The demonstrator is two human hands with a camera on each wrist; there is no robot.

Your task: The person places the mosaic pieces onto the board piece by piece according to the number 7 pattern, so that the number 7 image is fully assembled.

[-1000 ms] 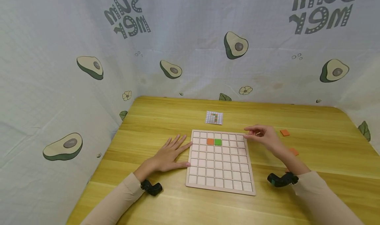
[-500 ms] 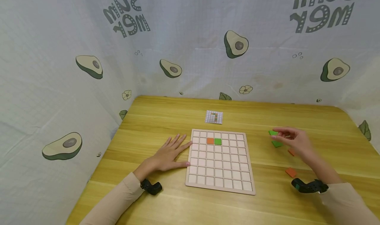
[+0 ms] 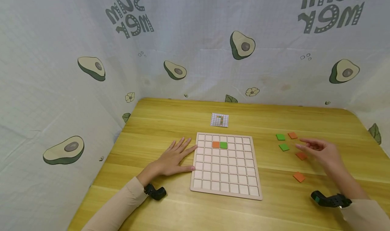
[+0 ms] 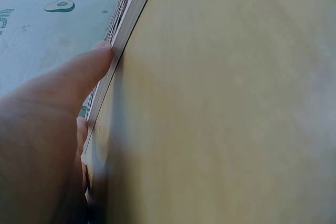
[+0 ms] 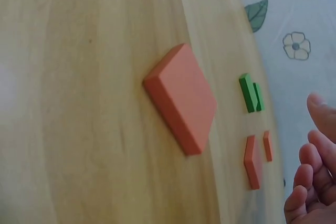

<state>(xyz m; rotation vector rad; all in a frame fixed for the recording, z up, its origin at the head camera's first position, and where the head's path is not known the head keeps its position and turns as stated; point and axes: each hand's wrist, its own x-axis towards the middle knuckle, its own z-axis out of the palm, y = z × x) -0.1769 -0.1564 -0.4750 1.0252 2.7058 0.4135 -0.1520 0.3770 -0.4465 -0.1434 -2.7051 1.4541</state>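
Your left hand (image 3: 174, 160) lies flat, fingers spread, touching the board's (image 3: 226, 194) left edge; your right hand (image 3: 321, 153), loosely curled, holds nothing visible beside the middle orange tile (image 3: 301, 156), right of the board. Judged light and stiff; pinch its opposite edges. Your thumb partly covers it; the card's (image 3: 219, 120) pattern is too small to read.

Hangs as a whitish cloth (image 3: 195, 24) behind and along both sides, lightly creased on the left. Carries printed halved avocados (image 3: 239, 45), scattered widely, plus pale flowers (image 3: 252, 92), green leaves (image 3: 230, 99) and tiny rings (image 3: 306, 57). Bears grey, dotted lettering (image 3: 326, 20), "summer" in reverse, at upper left and upper right. Gives way below to a yellow-brown wooden table (image 3: 170, 116) with streaky grain and rounded far corners. Catches soft light, paler toward the near side.
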